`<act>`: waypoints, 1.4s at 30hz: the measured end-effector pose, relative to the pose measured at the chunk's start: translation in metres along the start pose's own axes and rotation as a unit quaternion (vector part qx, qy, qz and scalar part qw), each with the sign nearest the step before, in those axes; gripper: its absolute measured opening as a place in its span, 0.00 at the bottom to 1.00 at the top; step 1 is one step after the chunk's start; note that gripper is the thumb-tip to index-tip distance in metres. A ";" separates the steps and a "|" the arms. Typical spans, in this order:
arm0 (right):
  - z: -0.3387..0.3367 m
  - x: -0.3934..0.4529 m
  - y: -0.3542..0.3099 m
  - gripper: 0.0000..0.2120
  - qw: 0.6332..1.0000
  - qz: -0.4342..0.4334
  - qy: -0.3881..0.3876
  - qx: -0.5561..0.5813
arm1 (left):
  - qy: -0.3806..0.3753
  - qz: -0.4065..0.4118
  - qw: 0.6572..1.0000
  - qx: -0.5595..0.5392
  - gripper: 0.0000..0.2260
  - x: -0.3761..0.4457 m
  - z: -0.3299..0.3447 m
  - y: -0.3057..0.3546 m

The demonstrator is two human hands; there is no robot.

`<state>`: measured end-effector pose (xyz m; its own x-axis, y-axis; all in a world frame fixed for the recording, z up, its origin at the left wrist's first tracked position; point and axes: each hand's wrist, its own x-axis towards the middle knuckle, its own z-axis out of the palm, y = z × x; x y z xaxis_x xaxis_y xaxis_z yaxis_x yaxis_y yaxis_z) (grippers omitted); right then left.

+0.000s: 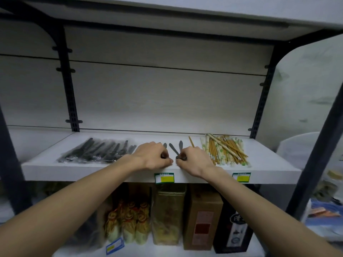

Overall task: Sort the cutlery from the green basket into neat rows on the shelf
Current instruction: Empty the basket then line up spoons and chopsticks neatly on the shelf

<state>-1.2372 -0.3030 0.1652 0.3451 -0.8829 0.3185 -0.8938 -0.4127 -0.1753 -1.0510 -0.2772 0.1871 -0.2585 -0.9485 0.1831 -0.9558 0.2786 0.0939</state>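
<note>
On the white shelf (pixel 104 168) both my hands lie close together at the middle front. My left hand (pixel 155 155) grips the handle end of a dark knife whose tip (pixel 165 145) shows past the knuckles. My right hand (pixel 194 159) pinches the handles of two dark knives (pixel 175 150) that cross in a V, blades pointing to the back. A row of black wrapped cutlery (pixel 98 152) lies to the left. Wrapped and bare chopsticks (pixel 225 150) lie in a pile to the right. The green basket is out of view.
Two green and yellow price tags (pixel 164 178) hang on the shelf's front edge. The shelf below holds wrapped bottles (pixel 128 221), a clear box, a brown carton (pixel 201 219) and a black carton. Dark uprights (pixel 69 86) frame the back panel; another shelf is overhead.
</note>
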 end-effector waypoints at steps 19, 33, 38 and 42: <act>0.008 -0.003 -0.007 0.12 0.998 0.037 0.030 0.046 | 0.017 -0.055 0.996 -0.069 0.08 0.003 0.004 -0.001; 0.015 -0.006 -0.050 0.14 0.999 0.030 0.023 0.028 | 0.025 -0.076 0.997 0.008 0.08 -0.018 -0.003 -0.027; 0.013 -0.006 -0.061 0.14 0.998 0.052 0.018 0.018 | 0.012 -0.065 0.998 0.016 0.09 -0.022 -0.007 -0.034; 0.011 -0.005 -0.071 0.15 0.997 0.070 0.002 0.030 | 0.009 -0.052 0.998 0.042 0.10 -0.022 -0.012 -0.035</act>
<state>-1.1723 -0.2718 0.1658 0.2177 -0.9315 0.2914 -0.9145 -0.2990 -0.2726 -1.0098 -0.2642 0.1919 -0.1561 -0.9684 0.1943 -0.9858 0.1651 0.0308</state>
